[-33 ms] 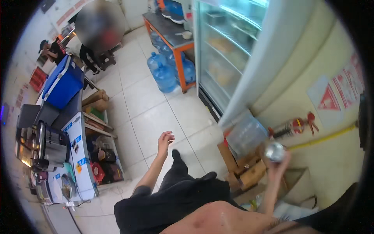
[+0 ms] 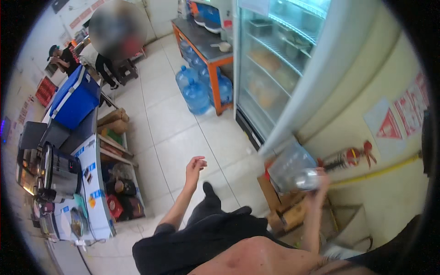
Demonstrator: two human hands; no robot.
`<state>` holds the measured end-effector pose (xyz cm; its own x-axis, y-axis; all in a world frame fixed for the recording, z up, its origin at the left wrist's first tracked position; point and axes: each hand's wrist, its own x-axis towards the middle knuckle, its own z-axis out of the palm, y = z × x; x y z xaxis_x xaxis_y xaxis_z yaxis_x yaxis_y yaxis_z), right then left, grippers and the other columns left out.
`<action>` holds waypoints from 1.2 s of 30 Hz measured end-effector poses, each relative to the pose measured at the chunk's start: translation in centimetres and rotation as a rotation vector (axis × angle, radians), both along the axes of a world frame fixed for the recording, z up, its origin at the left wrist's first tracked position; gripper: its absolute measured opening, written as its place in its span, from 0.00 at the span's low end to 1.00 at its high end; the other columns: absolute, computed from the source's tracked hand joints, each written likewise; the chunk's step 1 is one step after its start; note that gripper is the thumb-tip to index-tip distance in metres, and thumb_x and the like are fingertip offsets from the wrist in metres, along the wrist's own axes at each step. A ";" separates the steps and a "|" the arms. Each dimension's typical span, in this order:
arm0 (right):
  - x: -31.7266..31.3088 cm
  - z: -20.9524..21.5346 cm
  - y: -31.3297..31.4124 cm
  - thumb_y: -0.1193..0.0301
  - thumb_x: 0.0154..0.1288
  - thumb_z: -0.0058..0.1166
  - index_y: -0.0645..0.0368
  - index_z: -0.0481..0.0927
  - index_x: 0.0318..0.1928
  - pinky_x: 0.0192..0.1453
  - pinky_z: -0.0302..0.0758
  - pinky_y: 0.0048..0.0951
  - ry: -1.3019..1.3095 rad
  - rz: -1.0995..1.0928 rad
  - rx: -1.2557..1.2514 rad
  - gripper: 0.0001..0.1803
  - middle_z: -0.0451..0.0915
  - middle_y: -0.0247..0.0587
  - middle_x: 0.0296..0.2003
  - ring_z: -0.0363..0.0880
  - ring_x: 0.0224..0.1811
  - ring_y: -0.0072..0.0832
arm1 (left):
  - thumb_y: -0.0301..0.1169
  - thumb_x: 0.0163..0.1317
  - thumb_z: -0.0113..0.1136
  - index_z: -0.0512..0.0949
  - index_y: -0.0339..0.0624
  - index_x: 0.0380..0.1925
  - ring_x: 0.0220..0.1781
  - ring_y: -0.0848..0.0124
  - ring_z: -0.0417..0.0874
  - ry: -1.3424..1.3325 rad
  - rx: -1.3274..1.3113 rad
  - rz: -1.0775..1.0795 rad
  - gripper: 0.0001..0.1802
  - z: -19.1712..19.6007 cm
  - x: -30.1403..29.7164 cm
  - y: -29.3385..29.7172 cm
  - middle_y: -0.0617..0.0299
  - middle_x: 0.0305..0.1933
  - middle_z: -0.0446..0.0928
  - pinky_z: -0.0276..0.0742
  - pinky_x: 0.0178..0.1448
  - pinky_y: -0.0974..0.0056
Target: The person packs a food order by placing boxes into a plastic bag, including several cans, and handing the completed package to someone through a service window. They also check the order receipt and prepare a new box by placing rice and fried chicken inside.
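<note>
Here, a shiny metal cup [image 2: 306, 179] is gripped in the right hand [image 2: 321, 181], just before a clear plastic bin [image 2: 288, 165] on cardboard boxes [image 2: 282, 208]. The left hand [image 2: 195, 167] is held open over the tiled floor [image 2: 169, 137]; blue water jugs [image 2: 197, 94] stand beside the glass-door fridge [image 2: 270, 68].

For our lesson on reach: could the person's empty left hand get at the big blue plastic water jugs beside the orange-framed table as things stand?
Probably not without stepping forward. The left hand hangs open over bare tiled floor, well short of the blue plastic water jugs. Nothing blocks the way.
</note>
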<state>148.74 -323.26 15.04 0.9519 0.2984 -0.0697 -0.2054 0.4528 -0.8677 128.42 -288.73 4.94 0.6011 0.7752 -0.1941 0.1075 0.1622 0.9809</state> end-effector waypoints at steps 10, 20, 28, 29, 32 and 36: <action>-3.9 -4.2 53.6 0.64 0.59 0.53 0.53 0.63 0.54 0.46 0.73 0.28 -0.303 0.896 -0.198 0.24 0.71 0.41 0.44 0.71 0.46 0.29 | 0.35 0.40 0.68 0.67 0.37 0.49 0.51 0.61 0.73 0.625 0.935 -0.004 0.33 10.5 4.7 24.0 0.51 0.48 0.72 0.71 0.49 0.60; 41.8 -2.4 81.2 0.67 0.55 0.50 0.55 0.80 0.32 0.40 0.72 0.38 -0.923 -0.048 -0.755 0.08 0.79 0.46 0.29 0.78 0.35 0.41 | 0.42 0.55 0.58 0.64 0.37 0.51 0.47 0.60 0.73 -0.477 -0.248 0.789 0.29 2.1 -0.2 45.9 0.52 0.47 0.70 0.75 0.50 0.54; 70.7 -9.6 91.7 0.64 0.45 0.58 0.57 0.80 0.38 0.49 0.72 0.38 -0.860 0.030 -1.708 0.17 0.77 0.52 0.40 0.76 0.45 0.42 | 0.47 0.49 0.63 0.66 0.40 0.50 0.45 0.57 0.73 -0.927 -0.456 1.056 0.33 3.2 4.4 58.5 0.50 0.45 0.71 0.72 0.55 0.50; 72.0 -10.8 92.1 0.65 0.42 0.59 0.58 0.80 0.37 0.50 0.71 0.39 -0.800 0.086 -1.791 0.18 0.77 0.53 0.41 0.75 0.46 0.43 | 0.49 0.49 0.63 0.65 0.38 0.50 0.45 0.57 0.75 -0.885 -0.394 1.261 0.35 4.1 4.8 59.7 0.50 0.43 0.73 0.73 0.54 0.50; 72.2 -13.2 94.5 0.61 0.52 0.51 0.58 0.79 0.42 0.52 0.69 0.41 -0.858 0.357 -1.891 0.19 0.75 0.51 0.46 0.75 0.48 0.43 | 0.50 0.51 0.60 0.66 0.39 0.50 0.43 0.58 0.77 -0.796 -0.404 1.299 0.33 3.6 2.3 59.3 0.51 0.42 0.74 0.74 0.53 0.52; 75.4 -16.2 91.1 0.59 0.53 0.49 0.61 0.74 0.47 0.54 0.68 0.40 -0.940 0.607 -1.900 0.23 0.73 0.54 0.48 0.72 0.50 0.45 | 0.47 0.51 0.60 0.68 0.45 0.48 0.42 0.58 0.75 -0.827 -0.388 1.251 0.28 3.7 6.0 61.4 0.54 0.43 0.73 0.73 0.51 0.54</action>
